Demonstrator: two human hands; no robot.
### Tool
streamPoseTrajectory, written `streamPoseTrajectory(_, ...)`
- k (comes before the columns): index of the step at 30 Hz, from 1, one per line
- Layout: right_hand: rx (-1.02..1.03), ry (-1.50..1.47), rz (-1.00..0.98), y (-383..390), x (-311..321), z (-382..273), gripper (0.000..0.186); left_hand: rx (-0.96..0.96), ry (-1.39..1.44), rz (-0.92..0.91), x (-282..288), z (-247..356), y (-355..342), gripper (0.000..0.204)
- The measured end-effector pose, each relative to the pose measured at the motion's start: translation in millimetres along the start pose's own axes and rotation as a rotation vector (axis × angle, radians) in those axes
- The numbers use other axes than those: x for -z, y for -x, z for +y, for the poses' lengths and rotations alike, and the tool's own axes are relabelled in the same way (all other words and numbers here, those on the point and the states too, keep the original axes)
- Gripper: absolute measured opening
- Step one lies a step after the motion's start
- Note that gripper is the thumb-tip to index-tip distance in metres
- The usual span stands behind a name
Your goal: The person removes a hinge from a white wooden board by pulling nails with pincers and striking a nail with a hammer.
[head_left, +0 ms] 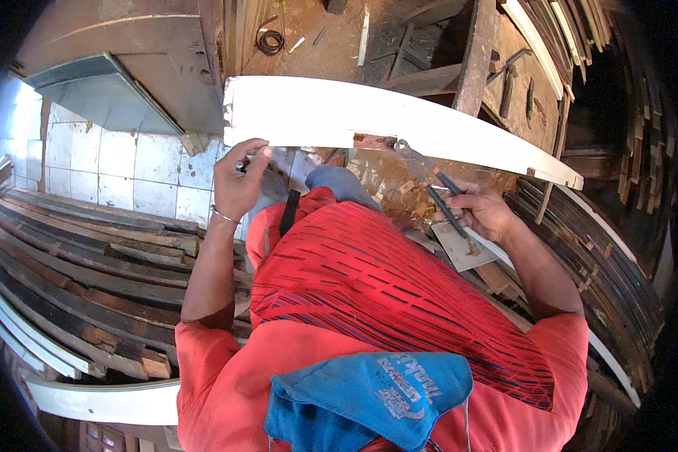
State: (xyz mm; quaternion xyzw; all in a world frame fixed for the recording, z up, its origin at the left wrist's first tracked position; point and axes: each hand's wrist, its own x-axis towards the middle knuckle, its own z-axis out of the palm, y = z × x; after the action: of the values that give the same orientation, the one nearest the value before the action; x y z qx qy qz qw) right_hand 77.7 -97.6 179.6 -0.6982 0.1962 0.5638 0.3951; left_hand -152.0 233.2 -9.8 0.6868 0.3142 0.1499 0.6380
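A long white-painted board (pixel 316 113) lies crosswise in front of me. Its near edge has a notch of bare reddish wood (pixel 373 142). My right hand (pixel 484 213) is closed on the handles of a pair of pincers (pixel 434 183), dark with an orange part. The metal jaws are at the board's near edge, just right of the notch; whether they grip anything is too small to tell. My left hand (pixel 241 175) is at the near edge towards the board's left end. Its fingers are curled round a small dark, shiny thing I cannot make out.
Long dark planks (pixel 90 264) are stacked at my left, and more timber (pixel 587 256) at my right. A brown door-like panel (pixel 128 45) stands at the far left above white floor tiles (pixel 154 162). Black coiled cable (pixel 270 42) lies beyond the board.
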Motion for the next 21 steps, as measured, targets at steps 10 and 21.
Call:
streamPoseTrajectory(10, -0.002, -0.67, -0.287, -39, -11, 74, 0.049, -0.27, -0.155, -0.552, -98, 40, 1, 0.027)
streamPoseTrajectory(21, 0.049, -0.834, -0.18, -43, -50, 91, 0.035, -0.195, -0.394, -0.868, -160, 54, -1, 0.039)
